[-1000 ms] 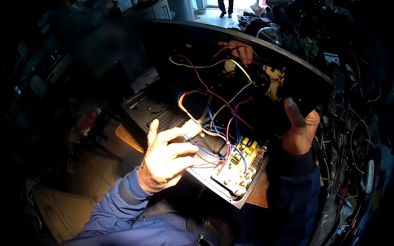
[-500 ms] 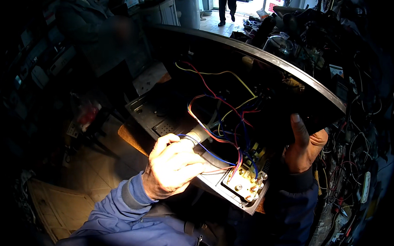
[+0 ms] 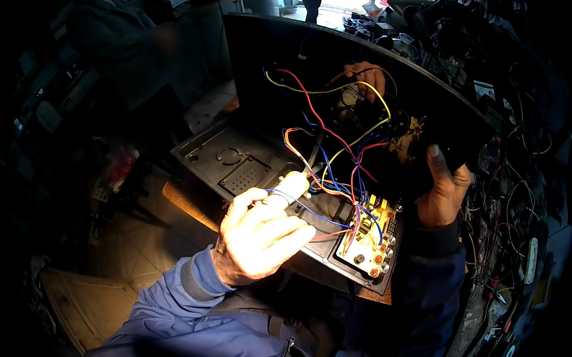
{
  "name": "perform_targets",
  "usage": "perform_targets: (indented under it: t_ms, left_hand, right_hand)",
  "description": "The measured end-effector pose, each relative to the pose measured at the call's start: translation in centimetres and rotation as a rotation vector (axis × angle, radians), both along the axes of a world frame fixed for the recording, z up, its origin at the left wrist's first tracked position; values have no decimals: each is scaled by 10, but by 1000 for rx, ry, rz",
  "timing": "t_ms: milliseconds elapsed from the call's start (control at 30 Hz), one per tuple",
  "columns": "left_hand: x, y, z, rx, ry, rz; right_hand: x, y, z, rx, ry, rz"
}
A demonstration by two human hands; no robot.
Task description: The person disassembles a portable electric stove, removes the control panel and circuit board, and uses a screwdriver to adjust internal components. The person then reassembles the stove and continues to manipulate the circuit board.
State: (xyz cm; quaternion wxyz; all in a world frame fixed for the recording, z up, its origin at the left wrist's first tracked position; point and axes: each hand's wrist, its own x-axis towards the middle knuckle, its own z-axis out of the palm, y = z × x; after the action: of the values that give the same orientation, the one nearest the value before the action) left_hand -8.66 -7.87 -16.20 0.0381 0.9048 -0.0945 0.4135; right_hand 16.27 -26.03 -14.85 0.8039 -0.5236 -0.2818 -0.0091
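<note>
My left hand (image 3: 256,241) is closed round a pale, thick-handled tool (image 3: 292,186) with a thin dark shaft reaching into an opened appliance's black plastic base (image 3: 212,151). A blue wire passes by its fingers. My right hand (image 3: 443,193) grips the right edge of the raised dark panel (image 3: 260,46), thumb on the inner face, fingers mostly hidden behind. Red, yellow and blue wires (image 3: 309,106) run between panel and base. A yellowish circuit board (image 3: 366,236) sits at the base's near right corner. A hand-like image on the panel looks like a reflection.
The base rests on a wooden surface (image 3: 192,207) with a worn edge. Tangled cables and parts (image 3: 501,220) crowd the right side. A person (image 3: 113,43) in dark clothes is at the far left; another's legs (image 3: 311,4) show by the bright doorway.
The panel has tipped further upright and its inner face shows more. The base and circuit board have shifted slightly up and right. Both hands keep their grip.
</note>
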Motion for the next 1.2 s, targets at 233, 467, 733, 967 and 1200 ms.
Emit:
perform_targets:
  t_ms: [233, 467, 733, 967, 1200]
  left_hand:
    - [-10, 11, 2, -54, -45, 159]
    - [-11, 14, -4, -88, -101, 152]
    - [-15, 13, -9, -78, -90, 155]
    - [-14, 11, -12, -83, -113, 133]
    - [-17, 8, -24, -94, -144, 141]
  right_hand:
    - [2, -1, -1, 1, 8, -19]
    - [8, 0, -8, 25, 30, -2]
    - [2, -1, 0, 14, 43, 19]
    - [2, -2, 2, 0, 43, 31]
    - [0, -7, 11, -58, -30, 107]
